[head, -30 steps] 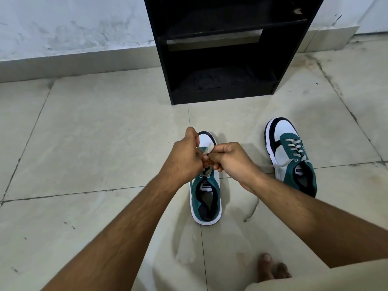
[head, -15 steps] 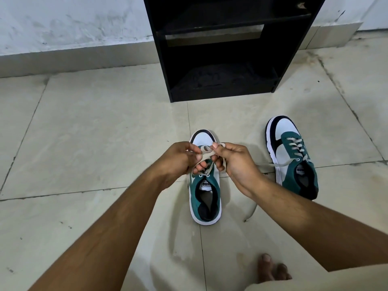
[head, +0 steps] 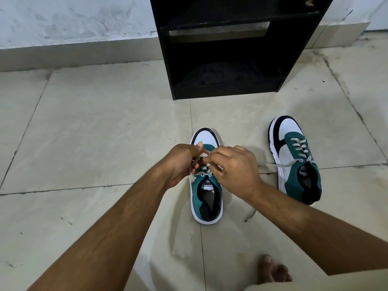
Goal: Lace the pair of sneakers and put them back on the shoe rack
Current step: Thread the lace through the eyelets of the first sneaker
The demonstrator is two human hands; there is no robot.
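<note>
Hands, left (head: 180, 162) and right (head: 235, 166), pinched the grey lace (head: 204, 163) over the green-and-white canvas sneaker (head: 206, 194), apparently knotting; next, tightening the bow.

Tiled floor (head: 105, 133) bears two sneakers (head: 206, 196) and a black shoe rack (head: 228, 59).

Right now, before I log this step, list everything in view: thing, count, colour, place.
sneakers: 2, teal, white and black; near sneaker on the floor under the hands, far sneaker to its right, laced, ends loose
lace: 1, off-white, pinched above the near sneaker
shoe rack: 1, black, against the wall, shelves bare
floor: beige tiles
wall: whitish, scuffed
toes: bare, bottom edge
left hand: gripping the lace
right hand: gripping the lace
</note>
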